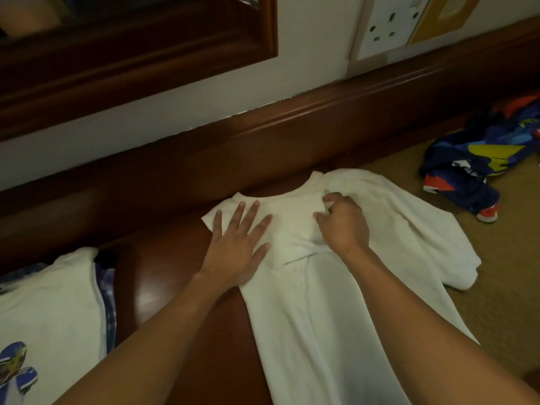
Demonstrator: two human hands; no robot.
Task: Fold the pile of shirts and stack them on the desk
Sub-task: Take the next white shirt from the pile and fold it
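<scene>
Mid-fold: the shirt (321, 317) lies on the table (175, 273) under both hands, left hand (236, 244) flat and spread, right hand (342, 223) pinching cloth by the collar, so the sleeve side beyond it probably folds inward next.

All I'm seeing on my feed is skin, honestly: the left forearm (163, 331) and right forearm (438, 323) are bare right to the bottom edge, and the left hand (233, 244) and right hand (342, 226) are bare too.
</scene>
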